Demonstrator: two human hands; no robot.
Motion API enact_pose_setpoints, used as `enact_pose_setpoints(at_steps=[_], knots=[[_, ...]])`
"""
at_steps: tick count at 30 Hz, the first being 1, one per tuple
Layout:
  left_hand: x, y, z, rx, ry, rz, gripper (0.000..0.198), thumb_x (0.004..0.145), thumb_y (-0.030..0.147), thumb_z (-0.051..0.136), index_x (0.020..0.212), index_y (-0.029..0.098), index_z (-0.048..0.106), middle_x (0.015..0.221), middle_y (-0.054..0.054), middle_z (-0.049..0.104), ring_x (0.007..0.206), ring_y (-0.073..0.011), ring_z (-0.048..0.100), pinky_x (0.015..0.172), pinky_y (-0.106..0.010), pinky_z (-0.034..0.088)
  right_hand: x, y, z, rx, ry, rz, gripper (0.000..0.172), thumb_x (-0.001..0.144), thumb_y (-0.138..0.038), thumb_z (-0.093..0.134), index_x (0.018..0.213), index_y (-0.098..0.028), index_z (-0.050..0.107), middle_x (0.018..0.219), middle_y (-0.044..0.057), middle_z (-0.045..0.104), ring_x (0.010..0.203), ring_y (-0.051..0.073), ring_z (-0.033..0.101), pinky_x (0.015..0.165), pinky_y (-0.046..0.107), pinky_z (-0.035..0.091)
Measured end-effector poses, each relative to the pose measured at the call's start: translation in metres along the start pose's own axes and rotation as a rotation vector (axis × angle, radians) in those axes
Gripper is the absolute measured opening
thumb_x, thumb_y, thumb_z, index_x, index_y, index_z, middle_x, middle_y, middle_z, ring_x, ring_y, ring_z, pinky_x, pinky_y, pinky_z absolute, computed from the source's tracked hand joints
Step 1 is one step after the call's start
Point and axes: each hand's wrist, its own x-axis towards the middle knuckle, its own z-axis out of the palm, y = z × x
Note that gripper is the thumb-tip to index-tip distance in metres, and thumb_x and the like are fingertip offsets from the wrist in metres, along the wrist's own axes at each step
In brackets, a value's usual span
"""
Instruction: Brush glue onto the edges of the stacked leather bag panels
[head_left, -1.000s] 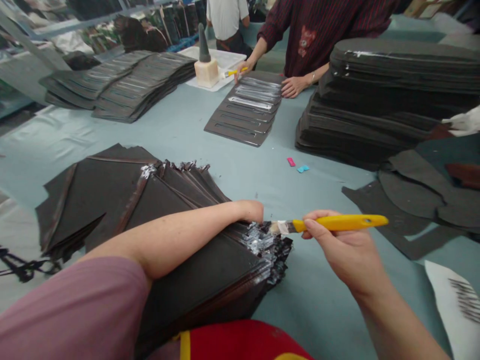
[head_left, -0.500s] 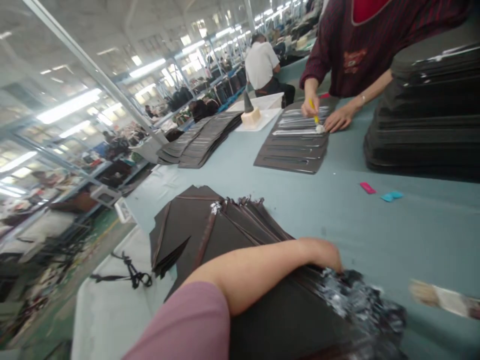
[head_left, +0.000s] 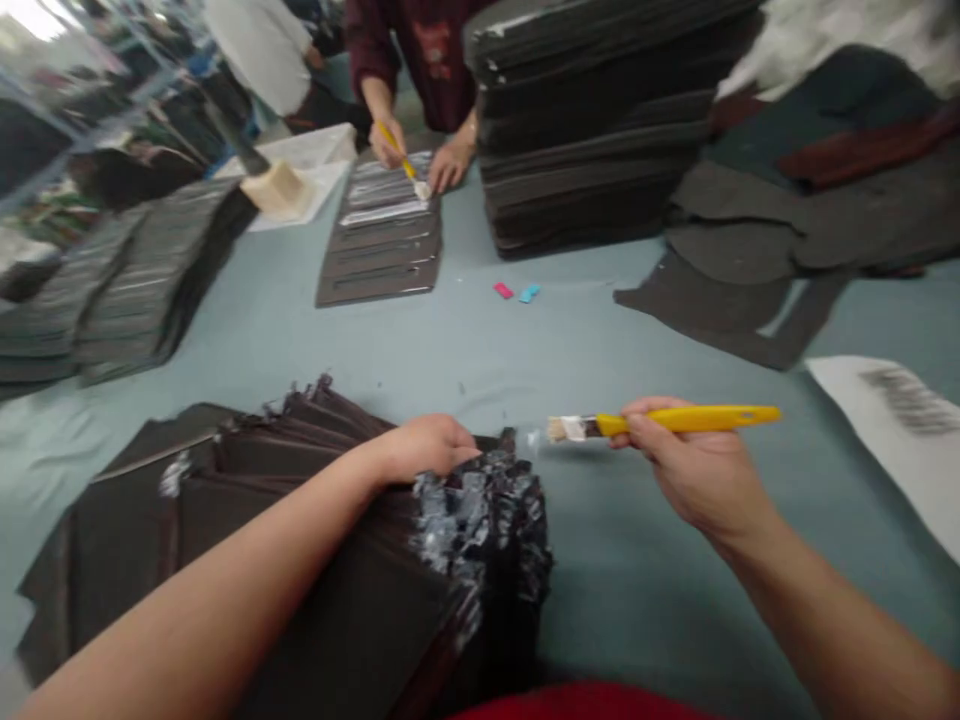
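"What's the brush handle (head_left: 690, 419) made of?"

"Yellow plastic, smooth and glossy. The ferrule (head_left: 574, 429) looks like dull metal, and the bristles (head_left: 555, 430) are pale and coarse."

"And the sheets (head_left: 360, 610)?"

"Dark, matt and slightly rough, though I can't tell the material. Their edges (head_left: 480, 530) carry a glossy, whitish, lumpy crust."

"The table (head_left: 300, 340)?"

"It's covered in smooth, pale blue sheeting with a soft sheen. The paper (head_left: 892, 430) is matt white."
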Motion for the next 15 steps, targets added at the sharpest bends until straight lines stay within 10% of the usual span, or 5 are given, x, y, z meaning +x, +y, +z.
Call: enact_pose_setpoints(at_steps=[6,15], knots=[[-0.013,0.008,-0.010,-0.442,-0.183,-0.045,0.039,0.078,0.051,0.042,0.071,0.014,0.054,0.069,-0.002,0.053,0.066,-0.0131,0.047,0.063,-0.022,0.041,-0.002,0.000,0.011,0.060,-0.040,0.108,0.018,0.077,-0.033,0.055,0.081,-0.016,0.057,0.065,0.001,0.059,0.062,0.015,0.056,0.061,0.028,0.045],[-0.004,0.003,-0.006,-0.373,-0.116,-0.225,0.036,0.078,0.049,0.042,0.073,0.016,0.055,0.066,0.001,0.053,0.059,-0.0111,0.046,0.057,-0.021,0.039,0.003,0.002,0.032,0.056,-0.146,0.096,0.014,0.075,-0.030,0.051,0.073,-0.018,0.057,0.064,-0.001,0.055,0.061,0.014,0.050,0.059,0.026,0.041]])
